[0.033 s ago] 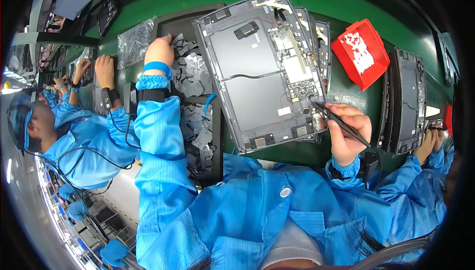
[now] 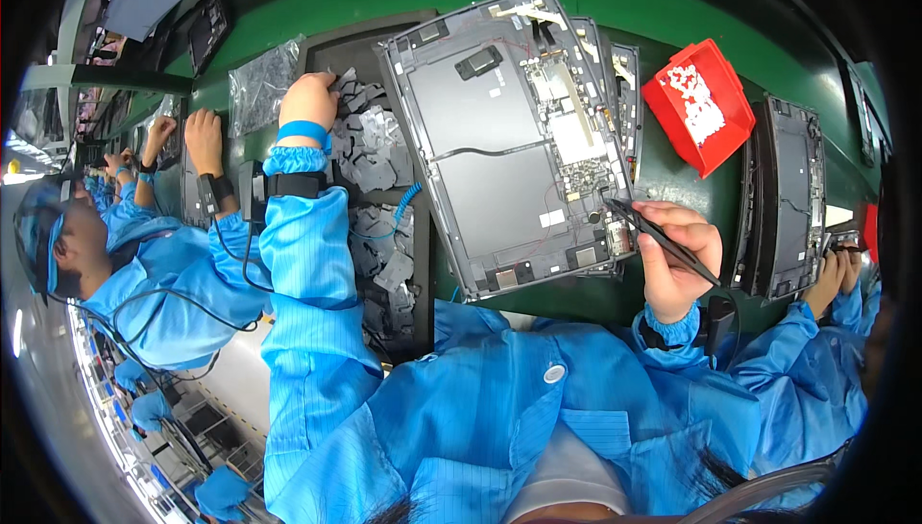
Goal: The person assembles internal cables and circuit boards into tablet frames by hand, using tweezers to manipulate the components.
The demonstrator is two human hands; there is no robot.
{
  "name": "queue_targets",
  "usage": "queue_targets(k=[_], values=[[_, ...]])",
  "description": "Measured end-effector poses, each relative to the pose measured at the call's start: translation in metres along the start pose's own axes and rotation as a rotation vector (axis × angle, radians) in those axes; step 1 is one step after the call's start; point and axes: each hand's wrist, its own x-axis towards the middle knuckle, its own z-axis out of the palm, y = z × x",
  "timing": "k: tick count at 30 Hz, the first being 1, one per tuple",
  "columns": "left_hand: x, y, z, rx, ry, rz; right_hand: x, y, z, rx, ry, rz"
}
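Observation:
My right hand is closed around black tweezers. Their tips touch or hover just over the lower right part of an opened flat device housing, near its circuit board. This grey housing lies tilted on top of other similar ones. To the left, my left hand reaches over the upper end of a dark tray filled with small grey cut sheet pieces. Its fingers look curled together; their tips are partly hidden, so anything between them does not show.
A red bin with small white pieces stands right of the housings. Beyond it are more stacked housings. A clear plastic bag and a blue coiled cord lie near the tray. Co-workers in blue sit left and right.

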Motion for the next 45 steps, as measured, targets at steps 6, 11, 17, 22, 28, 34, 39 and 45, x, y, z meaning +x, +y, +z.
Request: queue_targets(k=[6, 11, 17, 22, 28, 34, 39, 45], values=[[0.007, -0.024, -0.008, -0.114, -0.131, -0.041, 0.012, -0.002, 0.000, 0.037, 0.100, 0.031], [0.014, -0.024, -0.026, 0.077, -0.228, -0.001, 0.026, -0.003, 0.002, 0.048, 0.097, -0.015], [-0.003, 0.001, -0.070, -0.656, -0.077, -0.125, 0.057, 0.008, 0.011, 0.047, 0.176, -0.033], [-0.009, 0.100, -0.108, -1.007, -0.100, 0.033, 0.081, 0.030, 0.039, 0.170, 0.241, 0.192], [0.014, 0.177, -0.104, -1.313, -0.294, 0.116, 0.083, 0.053, 0.047, -0.092, 0.152, 0.007], [0.028, 0.197, -0.080, -1.506, -0.405, 0.008, 0.096, 0.050, 0.046, -0.321, -0.017, -0.130], [0.029, 0.199, -0.074, -1.531, -0.465, 0.013, 0.094, 0.050, 0.047, -0.266, 0.030, -0.071], [0.027, 0.204, -0.075, -1.430, -0.488, -0.043, 0.088, 0.045, 0.054, 0.359, 0.350, 0.280]])
